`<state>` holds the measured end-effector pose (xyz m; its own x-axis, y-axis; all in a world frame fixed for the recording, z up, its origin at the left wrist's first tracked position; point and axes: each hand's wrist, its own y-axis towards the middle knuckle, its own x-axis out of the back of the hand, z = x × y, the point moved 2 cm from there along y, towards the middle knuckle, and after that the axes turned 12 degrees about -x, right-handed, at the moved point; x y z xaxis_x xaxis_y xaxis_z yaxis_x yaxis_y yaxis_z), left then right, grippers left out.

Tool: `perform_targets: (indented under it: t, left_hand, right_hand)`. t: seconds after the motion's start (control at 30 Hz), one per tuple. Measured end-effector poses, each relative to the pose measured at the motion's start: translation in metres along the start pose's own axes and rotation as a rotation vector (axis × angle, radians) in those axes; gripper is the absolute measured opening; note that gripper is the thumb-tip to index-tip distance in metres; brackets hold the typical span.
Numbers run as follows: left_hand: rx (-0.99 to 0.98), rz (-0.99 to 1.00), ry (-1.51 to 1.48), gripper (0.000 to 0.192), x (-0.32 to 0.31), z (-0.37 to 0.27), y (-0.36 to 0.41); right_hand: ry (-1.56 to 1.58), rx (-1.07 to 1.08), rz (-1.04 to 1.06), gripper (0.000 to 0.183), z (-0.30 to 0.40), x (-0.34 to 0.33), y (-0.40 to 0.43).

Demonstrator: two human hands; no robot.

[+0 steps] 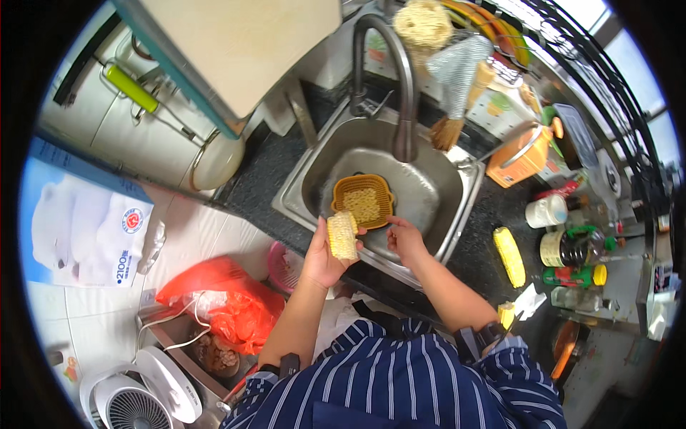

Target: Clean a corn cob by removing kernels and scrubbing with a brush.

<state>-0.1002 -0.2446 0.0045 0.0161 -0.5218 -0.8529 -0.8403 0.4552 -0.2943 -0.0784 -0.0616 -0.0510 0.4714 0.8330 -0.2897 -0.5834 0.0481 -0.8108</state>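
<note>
My left hand (325,261) holds a piece of corn cob (343,236) upright over the sink's near edge. Much of the cob's face is pale and stripped, with yellow kernels along its sides. Just to the right is my right hand (405,241), its index finger reaching towards the basket rim and its other fingers curled; whether anything small lies inside them is hidden. Beyond both hands, a yellow-brown plastic basket (390,199) sits in the stainless steel sink (434,187). Loose corn kernels (362,204) cover part of its bottom.
A dark gooseneck faucet (410,107) arches over the sink. On the right counter lie a whole corn cob (509,257) and a cob piece (505,315), near several bottles (576,246). A cutting board (230,48) juts in at upper left. A red plastic bag (241,305) lies at lower left.
</note>
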Motion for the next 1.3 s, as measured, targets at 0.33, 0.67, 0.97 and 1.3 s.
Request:
perform_targets:
  t: [0.33, 0.67, 0.97, 1.3]
  left_hand:
    - [0.021, 0.045, -0.053, 0.061, 0.02, -0.01, -0.003]
    - [-0.167, 0.308, 0.226, 0.048, -0.041, 0.023, 0.051]
    - [0.257, 0.609, 0.387, 0.05, -0.116, 0.113, 0.069]
    - [0.313, 0.711, 0.918, 0.048, -0.146, 0.141, 0.069]
  right_hand:
    - [-0.406, -0.074, -0.195, 0.051, 0.013, -0.026, 0.079]
    - [0.215, -0.265, 0.505, 0.055, 0.015, -0.005, -0.079]
    - [0.196, 0.345, -0.085, 0.033, 0.026, 0.08, -0.12]
    - [0.322, 0.423, -0.154, 0.031, 0.02, 0.111, -0.14]
